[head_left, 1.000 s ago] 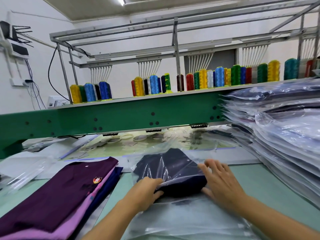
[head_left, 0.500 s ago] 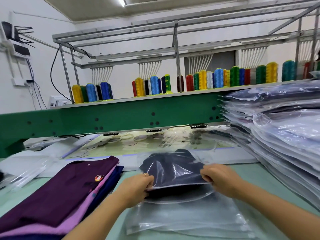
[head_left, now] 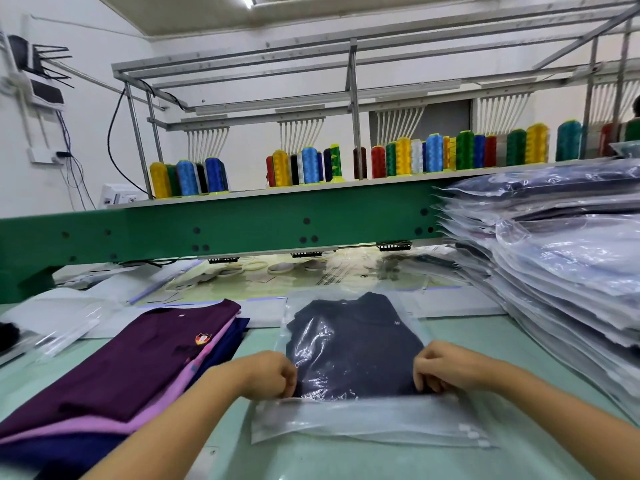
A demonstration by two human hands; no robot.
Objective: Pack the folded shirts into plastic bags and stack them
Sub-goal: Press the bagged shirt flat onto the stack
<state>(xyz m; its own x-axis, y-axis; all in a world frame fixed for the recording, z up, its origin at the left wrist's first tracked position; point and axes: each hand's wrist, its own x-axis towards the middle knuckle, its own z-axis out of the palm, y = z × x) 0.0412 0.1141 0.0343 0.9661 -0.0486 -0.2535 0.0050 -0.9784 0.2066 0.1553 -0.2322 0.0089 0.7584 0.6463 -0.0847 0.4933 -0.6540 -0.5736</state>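
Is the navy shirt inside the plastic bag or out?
Inside. Glossy film of the plastic bag covers the navy shirt; left hand and right hand pinch its near edge.

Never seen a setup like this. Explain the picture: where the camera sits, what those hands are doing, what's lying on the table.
No robot here: a person works with bare hands, and the one camera is worn on the head, looking forward and down. The left hand and right hand each pinch the plastic bag at its near end; a folded navy shirt lies inside it. The bag lies on the pale green table. To the left is a pile of unpacked folded shirts, purple on top. To the right is a stack of bagged shirts. Behind runs a green machine beam with coloured thread cones above.
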